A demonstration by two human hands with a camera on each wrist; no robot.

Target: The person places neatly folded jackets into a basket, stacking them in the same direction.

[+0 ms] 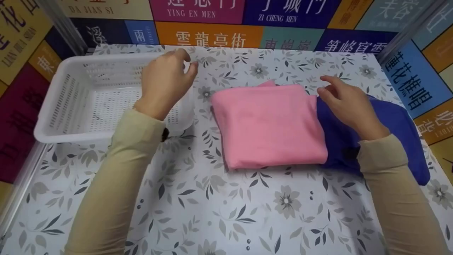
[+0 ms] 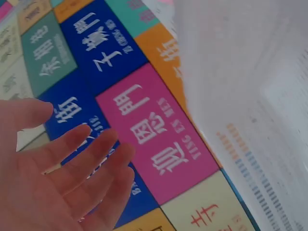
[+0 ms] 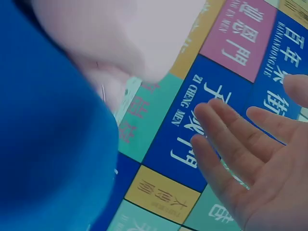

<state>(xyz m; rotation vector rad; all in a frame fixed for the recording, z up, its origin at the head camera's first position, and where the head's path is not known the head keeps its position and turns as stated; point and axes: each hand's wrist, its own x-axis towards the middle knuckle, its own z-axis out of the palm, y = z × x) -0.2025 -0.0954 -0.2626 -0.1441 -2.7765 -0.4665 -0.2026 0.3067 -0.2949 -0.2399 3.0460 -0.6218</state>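
Observation:
Above the right part of a white plastic basket (image 1: 90, 137) is my left hand (image 1: 165, 82), its fingers loosely bent with nothing between them. The left wrist view shows that hand (image 2: 72, 178) with fingers spread and the basket's wall (image 2: 226, 62) beside it. A folded pink cloth (image 1: 270, 127) lies on the table, overlapping a blue cloth (image 1: 396, 124) to its right. Over the blue cloth hovers my right hand (image 1: 348, 104), relaxed and holding nothing. In the right wrist view, its fingers (image 3: 231, 139) are apart, away from both cloths.
A white table cover (image 1: 226, 205) printed with grey flowers and leaves lies under everything. Panels with coloured blocks of lettering (image 1: 208, 37) stand along the back and both sides. Slotted walls and a perforated floor show inside the basket.

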